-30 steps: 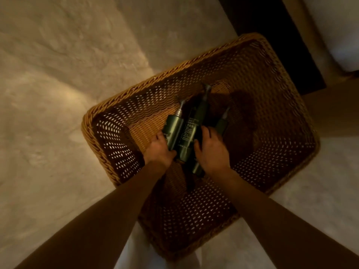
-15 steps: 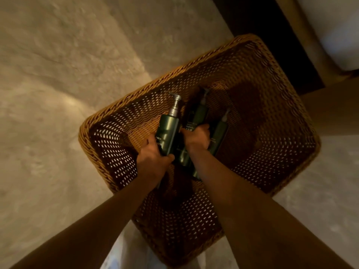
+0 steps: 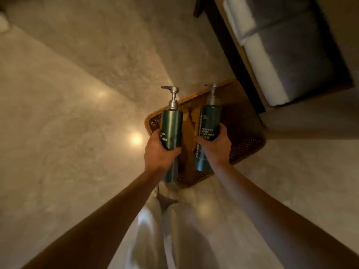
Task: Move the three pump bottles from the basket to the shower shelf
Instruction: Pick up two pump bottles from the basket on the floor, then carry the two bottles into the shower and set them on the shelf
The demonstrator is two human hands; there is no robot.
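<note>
Both hands hold dark green pump bottles upright above the wicker basket, which stands on the stone floor. My left hand grips the lower half of one bottle with a silver pump. A second bottle, labelled BODY CLEANSER, is gripped in my right hand. A green bottle body also shows below that hand; I cannot tell whether it is the same bottle or a third one. The inside of the basket is dark and mostly hidden behind the bottles and hands.
A dark wooden unit with folded white and grey towels stands at the upper right, close behind the basket. Polished stone floor spreads to the left. My legs in light trousers are below the hands.
Both hands have lifted bottles up out of the basket. The view has pulled back, so the basket looks smaller and farther below.
</note>
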